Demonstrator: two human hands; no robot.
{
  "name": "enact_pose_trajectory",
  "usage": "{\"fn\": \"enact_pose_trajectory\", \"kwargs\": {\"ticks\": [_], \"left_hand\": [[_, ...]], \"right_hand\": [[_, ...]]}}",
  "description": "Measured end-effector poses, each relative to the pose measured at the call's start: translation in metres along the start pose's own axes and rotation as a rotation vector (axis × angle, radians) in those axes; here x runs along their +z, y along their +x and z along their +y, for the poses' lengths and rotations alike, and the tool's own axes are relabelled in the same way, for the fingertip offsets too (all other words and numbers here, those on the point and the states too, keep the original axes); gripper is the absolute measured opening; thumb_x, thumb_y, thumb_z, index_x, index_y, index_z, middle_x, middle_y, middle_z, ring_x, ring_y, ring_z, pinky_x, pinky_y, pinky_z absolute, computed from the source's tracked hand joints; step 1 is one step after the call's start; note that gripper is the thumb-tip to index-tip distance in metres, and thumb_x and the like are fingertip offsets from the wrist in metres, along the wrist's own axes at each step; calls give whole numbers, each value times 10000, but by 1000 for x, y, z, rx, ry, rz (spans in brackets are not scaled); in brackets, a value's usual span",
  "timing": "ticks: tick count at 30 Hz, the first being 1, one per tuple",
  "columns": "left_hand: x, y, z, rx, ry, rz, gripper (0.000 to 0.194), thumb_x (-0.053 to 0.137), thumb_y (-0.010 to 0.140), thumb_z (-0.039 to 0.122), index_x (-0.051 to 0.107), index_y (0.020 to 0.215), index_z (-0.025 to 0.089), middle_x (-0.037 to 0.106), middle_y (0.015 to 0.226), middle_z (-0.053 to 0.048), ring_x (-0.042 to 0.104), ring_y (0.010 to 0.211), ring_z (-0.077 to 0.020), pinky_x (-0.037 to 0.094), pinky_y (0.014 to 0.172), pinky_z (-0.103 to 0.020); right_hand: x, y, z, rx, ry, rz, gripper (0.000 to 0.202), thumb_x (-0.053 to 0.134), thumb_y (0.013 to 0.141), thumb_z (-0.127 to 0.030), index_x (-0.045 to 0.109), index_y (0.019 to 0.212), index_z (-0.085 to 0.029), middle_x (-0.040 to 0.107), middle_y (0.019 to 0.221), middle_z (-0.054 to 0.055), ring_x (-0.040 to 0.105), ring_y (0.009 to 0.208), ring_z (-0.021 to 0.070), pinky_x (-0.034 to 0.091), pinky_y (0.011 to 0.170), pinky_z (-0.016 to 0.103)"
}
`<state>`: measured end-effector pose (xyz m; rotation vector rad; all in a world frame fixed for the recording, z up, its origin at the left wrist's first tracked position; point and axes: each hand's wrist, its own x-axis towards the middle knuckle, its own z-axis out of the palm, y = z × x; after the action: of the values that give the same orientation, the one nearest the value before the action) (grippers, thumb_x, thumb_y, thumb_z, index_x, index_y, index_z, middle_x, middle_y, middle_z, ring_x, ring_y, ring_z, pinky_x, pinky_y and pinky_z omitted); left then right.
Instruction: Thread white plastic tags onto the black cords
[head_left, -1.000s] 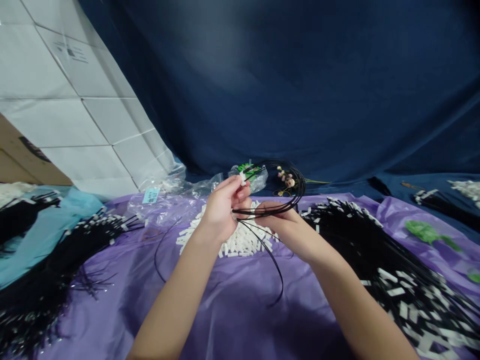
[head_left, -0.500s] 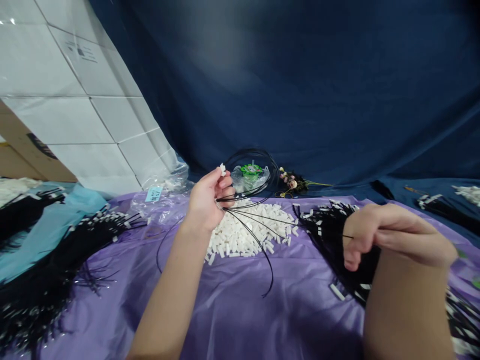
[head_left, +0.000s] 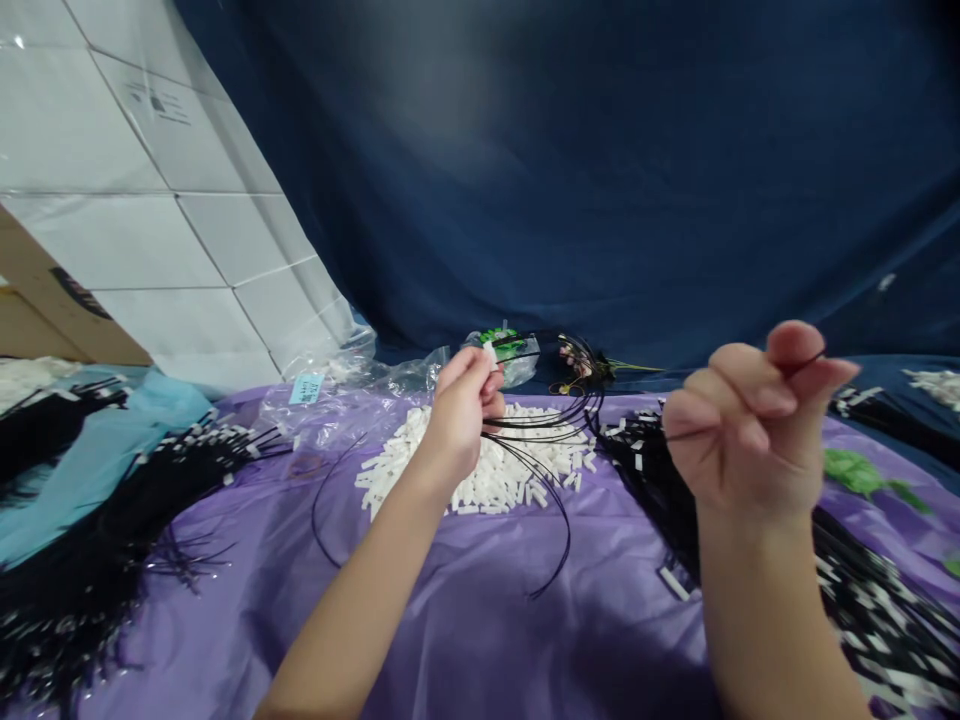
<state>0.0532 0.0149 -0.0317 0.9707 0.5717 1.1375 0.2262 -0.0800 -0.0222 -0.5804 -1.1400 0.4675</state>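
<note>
My left hand (head_left: 459, 425) is closed round several thin black cords (head_left: 559, 430), which fan out to the right in loops. Between its thumb and fingertips sits a small white plastic piece (head_left: 490, 354). Raised at the right, my right hand (head_left: 746, 430) has its palm turned toward me. Its thumb and forefinger pinch a thin black cord (head_left: 814, 357), and a dark strand also crosses the palm. Below and behind the left hand lies a heap of small white plastic pieces (head_left: 401, 465) on a purple sheet (head_left: 450, 600).
Bundles of black cords with white ends lie at the left (head_left: 112, 530) and right (head_left: 862, 600). A clear plastic bag with a blue label (head_left: 306, 389), a green round object (head_left: 501, 338) and small flowers (head_left: 574, 360) stand toward the back. Dark blue cloth (head_left: 600, 180) hangs behind.
My left hand has shifted right, its white piece with it. The right hand has risen and turned palm toward me, pinching a cord. The cord loops have swung lower and to the right.
</note>
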Motion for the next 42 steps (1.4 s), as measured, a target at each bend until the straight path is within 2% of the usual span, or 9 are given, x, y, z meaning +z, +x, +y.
{"fn": "enact_pose_trajectory", "kwargs": {"ticks": [1,3,6,8,10,19,30,34,42], "left_hand": [[2,-1,-2,9,8,-21,297,634,854,284,436,672,158,343,591,56,279,388,-6,124,395,-147],[4,-4,-4,3,16,-66,282,628,859,276,453,675,153,340,586,51,280,401,-7,139,401,-144],[6,-10,-2,-46,18,-124,234,582,881,262,474,704,154,320,570,53,273,403,-18,149,398,-143],[7,-13,1,-83,16,-150,226,558,890,257,464,711,155,313,567,54,273,402,-22,145,395,-143],[7,-15,4,-115,12,-173,219,552,892,258,461,720,158,308,570,54,278,402,-26,140,393,-145],[11,-23,8,-141,1,-217,246,576,878,247,413,710,170,300,571,55,258,404,-23,136,396,-149],[11,-22,1,0,71,-254,302,578,887,305,395,695,162,301,583,56,240,461,-21,174,424,-128],[11,-22,-2,30,90,-273,306,561,900,308,389,693,164,298,581,59,230,462,-22,182,421,-124],[12,-20,-3,19,99,-228,284,539,909,289,404,694,161,294,575,59,228,447,-22,170,419,-138]], "right_hand": [[1,-3,3,-6,-35,-31,177,565,926,-466,705,995,-384,412,593,-63,237,363,46,332,361,200],[4,-7,9,-54,-187,-100,174,606,915,-347,707,1056,-345,536,612,-51,279,357,43,275,338,204],[9,-10,15,-192,-557,-229,192,663,851,-183,742,1008,-258,646,696,-1,494,512,83,385,459,226],[13,-9,16,-268,-726,-299,174,664,835,-143,752,971,-207,646,697,11,527,566,90,415,517,232],[17,-9,16,-320,-789,-314,142,649,839,-128,747,931,-173,629,685,13,516,555,80,410,514,221],[21,-11,15,-365,-849,-296,83,638,844,-101,714,852,-131,552,638,-9,465,536,61,391,517,203],[20,-13,13,-412,-894,-299,80,647,841,-86,716,867,-116,574,674,1,461,552,48,386,537,190],[23,-14,15,-408,-911,-292,79,638,853,-100,716,847,-110,537,642,-6,437,539,50,370,526,196],[26,-18,22,-373,-977,-291,110,609,877,-130,710,836,-146,581,688,1,482,569,69,381,549,218]]}}
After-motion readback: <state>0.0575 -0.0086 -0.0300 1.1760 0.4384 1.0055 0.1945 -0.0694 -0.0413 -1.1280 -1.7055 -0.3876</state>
